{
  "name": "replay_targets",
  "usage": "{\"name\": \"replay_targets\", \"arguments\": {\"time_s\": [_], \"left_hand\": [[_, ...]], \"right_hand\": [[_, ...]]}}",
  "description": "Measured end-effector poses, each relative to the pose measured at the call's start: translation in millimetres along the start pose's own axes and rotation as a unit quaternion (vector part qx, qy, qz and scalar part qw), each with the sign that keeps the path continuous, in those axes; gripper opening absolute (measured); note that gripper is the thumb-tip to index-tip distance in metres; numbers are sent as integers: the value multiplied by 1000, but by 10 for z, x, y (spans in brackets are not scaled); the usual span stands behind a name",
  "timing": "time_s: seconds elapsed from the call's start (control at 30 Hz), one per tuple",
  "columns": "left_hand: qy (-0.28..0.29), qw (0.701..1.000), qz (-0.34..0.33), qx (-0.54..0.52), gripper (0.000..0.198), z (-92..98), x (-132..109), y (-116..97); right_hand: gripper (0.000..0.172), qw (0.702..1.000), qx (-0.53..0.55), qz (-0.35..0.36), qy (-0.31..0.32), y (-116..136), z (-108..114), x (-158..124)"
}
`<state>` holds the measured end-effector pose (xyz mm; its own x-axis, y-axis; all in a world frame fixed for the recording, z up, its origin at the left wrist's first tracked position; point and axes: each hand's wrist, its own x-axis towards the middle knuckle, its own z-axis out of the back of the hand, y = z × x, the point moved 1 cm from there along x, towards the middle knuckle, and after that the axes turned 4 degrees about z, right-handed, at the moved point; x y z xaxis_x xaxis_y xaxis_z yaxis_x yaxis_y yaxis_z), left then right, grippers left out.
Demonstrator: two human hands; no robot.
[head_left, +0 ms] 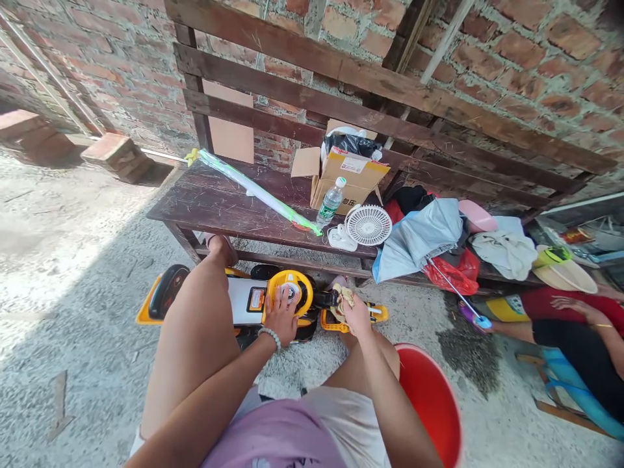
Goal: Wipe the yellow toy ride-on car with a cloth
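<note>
A yellow, white and black ride-on toy car (244, 300) lies on the concrete floor in front of my knees. My left hand (281, 316), with a bead bracelet on the wrist, rests spread on the car's yellow steering wheel (291, 290). My right hand (355, 313) is closed around a crumpled yellowish cloth (344, 298), pressed against the car's front end.
A dark wooden bench (219, 201) behind the car carries a long plastic-wrapped tube (253, 190), a cardboard box (351, 177), a water bottle (331, 202), a white fan (367, 225) and a folded umbrella (419, 235). A red bucket (431, 398) stands at my right. Another person (575, 322) sits at far right.
</note>
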<state>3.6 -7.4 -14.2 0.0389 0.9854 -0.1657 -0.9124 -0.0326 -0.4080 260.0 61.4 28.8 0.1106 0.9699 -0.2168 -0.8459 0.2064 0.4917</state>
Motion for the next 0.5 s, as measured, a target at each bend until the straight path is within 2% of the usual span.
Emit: {"name": "replay_targets", "arguments": {"time_s": [0.1,0.17,0.23,0.3,0.4,0.5], "left_hand": [[17,1000,-3,-8,74,12,4,15],[24,1000,-4,-13,74,23,5,15],[26,999,-3,-21,74,29,3,-2],[25,999,1,-27,74,35,1,-32],[28,999,12,-32,75,55,-1,-72],[36,999,18,-31,76,89,1,-74]], "right_hand": [[36,985,-168,20,35,-156,231,11],[36,967,-249,-20,47,-383,439,12],[39,950,-299,-77,46,-646,641,6],[40,946,-315,-59,45,-820,760,1],[38,952,-300,-26,51,-776,690,6],[36,971,-235,-15,40,-450,406,26]]}}
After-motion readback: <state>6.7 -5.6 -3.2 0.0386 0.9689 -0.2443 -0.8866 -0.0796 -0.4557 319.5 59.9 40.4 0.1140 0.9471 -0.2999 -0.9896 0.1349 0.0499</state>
